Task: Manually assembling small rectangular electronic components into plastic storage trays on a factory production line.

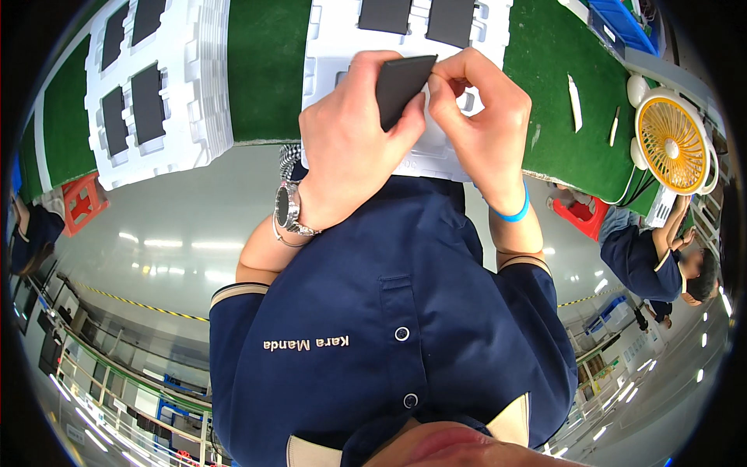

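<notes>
A flat black rectangular piece (401,87) is held tilted in my left hand (346,128), its thumb across the near face and the fingers behind. At the piece's upper right corner, my right hand (494,117) has thumb and forefinger pinched together; whether anything small is between them is hidden. Both hands are above a white moulded tray (331,39). Two similar black pieces (450,22) lie in its far pockets. To the left, a stack of white trays (198,86) carries several more black pieces (146,105).
The trays stand on a green work surface (268,70). At right lie a white knife-like tool (574,103) and a slim pen-like tool (615,127), beside a yellow-and-white fan (671,144). A blue bin (626,25) is behind. Another person (646,261) sits at far right.
</notes>
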